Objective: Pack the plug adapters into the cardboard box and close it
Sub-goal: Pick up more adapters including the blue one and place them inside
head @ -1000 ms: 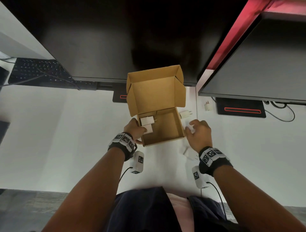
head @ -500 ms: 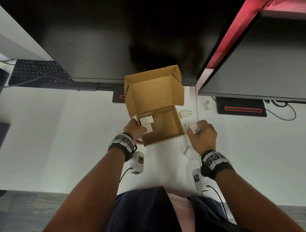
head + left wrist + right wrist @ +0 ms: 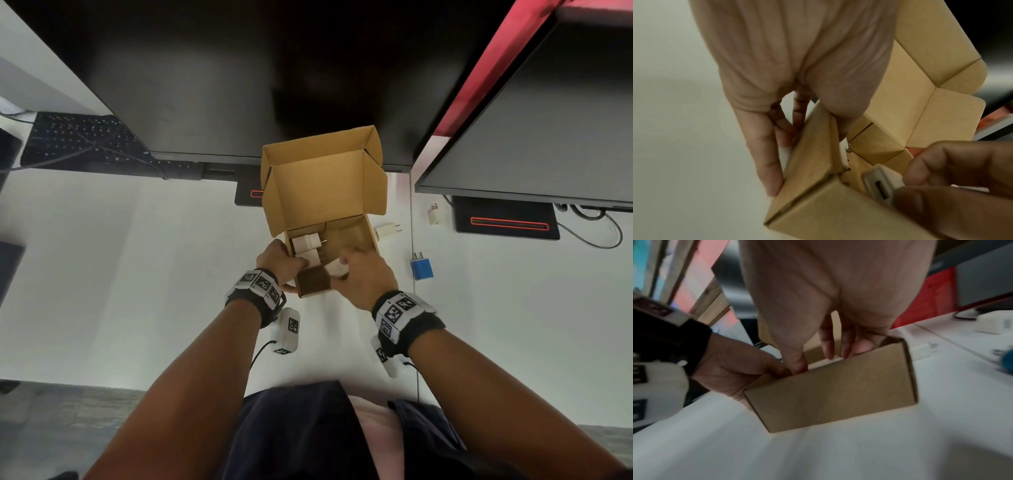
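Observation:
The brown cardboard box (image 3: 325, 192) stands on the white desk with its lid upright. Two white plug adapters (image 3: 305, 244) lie side by side against its left inner wall. My left hand (image 3: 284, 262) grips the box's near left corner (image 3: 813, 146), fingers outside and thumb over the wall. My right hand (image 3: 363, 274) pinches a white plug adapter (image 3: 337, 267) with a USB port (image 3: 879, 186) just above the box's near edge (image 3: 838, 394). Another white adapter (image 3: 387, 232), a smaller white one (image 3: 434, 214) and a blue one (image 3: 422, 268) lie on the desk to the right of the box.
Two dark monitors (image 3: 239, 78) overhang the back of the desk, their bases (image 3: 503, 222) behind the box and at the right. A black keyboard (image 3: 78, 140) with cables sits at the far left. A seam in the desk (image 3: 412, 240) runs just right of the box.
My right hand has lifted a white adapter from the desk right of the box and carried it left over the box. The blue adapter is now uncovered. My left hand has stayed on the box.

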`<state>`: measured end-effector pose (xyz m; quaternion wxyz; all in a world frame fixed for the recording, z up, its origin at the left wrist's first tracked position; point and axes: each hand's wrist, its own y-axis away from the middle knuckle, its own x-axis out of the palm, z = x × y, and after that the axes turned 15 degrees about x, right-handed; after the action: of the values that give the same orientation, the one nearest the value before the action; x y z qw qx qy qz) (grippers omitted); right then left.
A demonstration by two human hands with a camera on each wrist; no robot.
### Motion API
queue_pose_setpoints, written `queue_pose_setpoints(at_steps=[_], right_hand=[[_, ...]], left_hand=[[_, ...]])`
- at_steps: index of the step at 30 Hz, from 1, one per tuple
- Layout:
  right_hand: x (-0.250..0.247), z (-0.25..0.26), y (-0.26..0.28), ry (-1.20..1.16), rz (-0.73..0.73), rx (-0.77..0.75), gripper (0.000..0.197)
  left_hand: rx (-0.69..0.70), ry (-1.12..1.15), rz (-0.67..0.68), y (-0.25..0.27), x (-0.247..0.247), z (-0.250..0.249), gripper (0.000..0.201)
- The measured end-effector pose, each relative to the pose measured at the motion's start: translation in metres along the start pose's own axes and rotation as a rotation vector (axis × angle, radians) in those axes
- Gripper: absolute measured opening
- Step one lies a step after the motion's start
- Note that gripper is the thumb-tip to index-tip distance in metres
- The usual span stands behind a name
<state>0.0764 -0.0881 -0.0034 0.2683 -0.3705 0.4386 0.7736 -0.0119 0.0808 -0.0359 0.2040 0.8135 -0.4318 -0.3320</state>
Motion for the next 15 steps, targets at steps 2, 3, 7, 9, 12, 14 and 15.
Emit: queue_pose_setpoints(at_steps=[2, 3, 7, 9, 12, 14, 15], right_hand=[[0.003, 0.008, -0.002, 0.036, 0.023, -0.005, 0.03], [0.005, 0.012, -0.004, 0.034, 0.035, -0.002, 0.03], [0.013, 0.021, -0.009, 0.017, 0.069, 0.041, 0.024], [0.017, 0.022, -0.012, -0.028, 0.096, 0.017, 0.02], [0.025, 0.018, -0.015, -0.128, 0.163, -0.042, 0.016], [0.027, 0.014, -0.019, -0.157, 0.151, -0.036, 0.017], [0.028, 0.012, -0.022, -0.171, 0.12, -0.027, 0.021]], left_hand=[[0.015, -0.03, -0.01, -0.001, 0.0, 0.001, 0.033], [0.014, -0.036, -0.017, -0.002, 0.0, 0.002, 0.035], [0.014, -0.053, -0.014, -0.003, -0.001, 0.002, 0.038], [0.016, -0.042, -0.008, -0.002, -0.001, 0.002, 0.035], [-0.002, 0.016, -0.002, -0.002, -0.002, 0.001, 0.03], [-0.027, 0.088, 0.011, -0.001, -0.004, 0.001, 0.032], [-0.038, 0.116, 0.023, -0.001, -0.006, 0.001, 0.034]])
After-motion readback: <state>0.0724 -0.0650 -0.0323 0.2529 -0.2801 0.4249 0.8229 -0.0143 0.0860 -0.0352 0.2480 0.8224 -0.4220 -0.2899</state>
